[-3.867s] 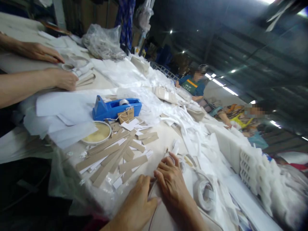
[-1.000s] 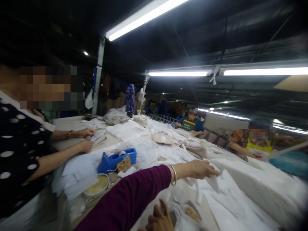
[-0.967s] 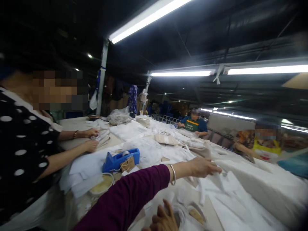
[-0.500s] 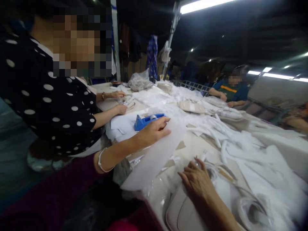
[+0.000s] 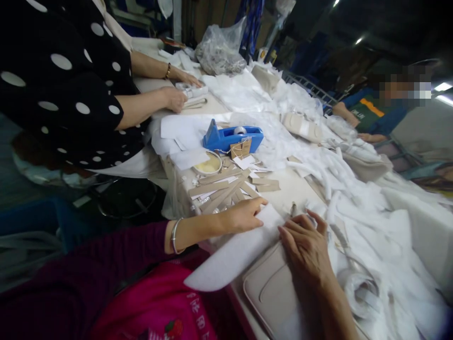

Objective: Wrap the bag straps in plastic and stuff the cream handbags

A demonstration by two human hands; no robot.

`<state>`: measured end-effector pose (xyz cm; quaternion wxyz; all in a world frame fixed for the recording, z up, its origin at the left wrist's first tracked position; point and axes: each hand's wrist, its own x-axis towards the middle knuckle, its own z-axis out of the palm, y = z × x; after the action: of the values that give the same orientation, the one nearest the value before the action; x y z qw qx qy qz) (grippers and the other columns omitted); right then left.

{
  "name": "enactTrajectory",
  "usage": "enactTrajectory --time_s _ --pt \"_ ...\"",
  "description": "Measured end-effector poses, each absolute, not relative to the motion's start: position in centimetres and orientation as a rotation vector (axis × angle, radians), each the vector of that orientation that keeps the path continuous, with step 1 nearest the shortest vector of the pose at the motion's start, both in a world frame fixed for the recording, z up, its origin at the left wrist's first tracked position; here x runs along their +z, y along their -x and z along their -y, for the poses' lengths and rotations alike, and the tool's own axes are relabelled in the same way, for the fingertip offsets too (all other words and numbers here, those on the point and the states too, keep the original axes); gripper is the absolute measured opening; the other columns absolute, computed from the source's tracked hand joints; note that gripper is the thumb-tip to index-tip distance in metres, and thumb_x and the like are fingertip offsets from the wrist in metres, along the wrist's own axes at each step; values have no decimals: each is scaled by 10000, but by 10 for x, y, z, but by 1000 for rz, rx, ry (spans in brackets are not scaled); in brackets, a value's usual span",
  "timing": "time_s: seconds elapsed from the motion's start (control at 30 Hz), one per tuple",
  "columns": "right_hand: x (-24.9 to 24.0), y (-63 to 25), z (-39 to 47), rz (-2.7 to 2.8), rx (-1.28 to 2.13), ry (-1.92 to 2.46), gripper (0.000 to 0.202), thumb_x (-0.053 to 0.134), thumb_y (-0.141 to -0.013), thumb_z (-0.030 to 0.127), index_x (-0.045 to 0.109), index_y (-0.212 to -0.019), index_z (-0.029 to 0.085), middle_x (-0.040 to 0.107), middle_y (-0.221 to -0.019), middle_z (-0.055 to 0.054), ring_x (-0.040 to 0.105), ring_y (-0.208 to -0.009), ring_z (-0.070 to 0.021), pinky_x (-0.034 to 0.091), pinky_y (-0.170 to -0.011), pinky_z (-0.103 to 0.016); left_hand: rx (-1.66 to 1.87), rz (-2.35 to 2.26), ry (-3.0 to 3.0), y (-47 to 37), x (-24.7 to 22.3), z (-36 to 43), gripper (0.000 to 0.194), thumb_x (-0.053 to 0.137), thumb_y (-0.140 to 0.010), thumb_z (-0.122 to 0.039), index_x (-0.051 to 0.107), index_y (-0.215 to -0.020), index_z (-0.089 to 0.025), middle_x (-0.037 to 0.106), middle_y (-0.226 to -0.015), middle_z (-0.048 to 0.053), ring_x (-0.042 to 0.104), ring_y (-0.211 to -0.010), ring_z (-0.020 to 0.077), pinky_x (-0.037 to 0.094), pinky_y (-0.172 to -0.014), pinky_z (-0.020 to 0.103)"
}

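A thin white foam sheet (image 5: 226,262) hangs from my left hand (image 5: 246,217), which pinches its upper edge between thumb and fingers. The sheet slants down past the table's front edge, just left of a beige handbag (image 5: 269,288) with a curved flap. My right hand (image 5: 306,241) lies over the bag's upper part, its fingers bent around that end; the fingertips are partly hidden. Close to my right wrist is a clear wrapped roll (image 5: 361,288). Beyond my left hand lie beige and white strips (image 5: 226,189) in a loose pile.
Behind the strips stand a blue tape dispenser (image 5: 233,137) and a round dish of yellowish stuff (image 5: 208,164). White wrapping (image 5: 382,250) covers the right side. A co-worker in polka dots (image 5: 71,94) handles items at left; another person (image 5: 371,111) sits across. A clear plastic bag (image 5: 221,49) stands at back.
My left hand has drawn the white sheet back from the tape dispenser towards me and the handbag, uncovering the strips and dish. My right hand stays at the bag. The view has tilted down.
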<state>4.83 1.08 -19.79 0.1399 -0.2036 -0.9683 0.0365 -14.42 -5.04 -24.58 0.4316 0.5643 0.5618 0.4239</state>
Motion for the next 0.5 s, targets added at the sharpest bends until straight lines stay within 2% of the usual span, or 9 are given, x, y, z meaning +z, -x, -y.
enactTrajectory --time_s 0.3,0.5 --pt "-193 -53 -12 2732 135 576 355 406 -934 264 570 -623 221 580 -604 32 516 -760 -146 164 -1059 -446 1044 -1388 -1372 117 -249 24 644 637 -679 -123 430 -1288 -153 434 -613 -81 436 -588 100 333 -564 207" --pt "-191 -51 -9 2716 116 569 363 407 -935 253 565 -610 216 607 -638 34 535 -747 -137 186 -1053 -432 1062 -1433 -1229 88 -260 6 604 614 -626 -57 447 -1198 -156 420 -633 -88 429 -597 90 330 -550 193"
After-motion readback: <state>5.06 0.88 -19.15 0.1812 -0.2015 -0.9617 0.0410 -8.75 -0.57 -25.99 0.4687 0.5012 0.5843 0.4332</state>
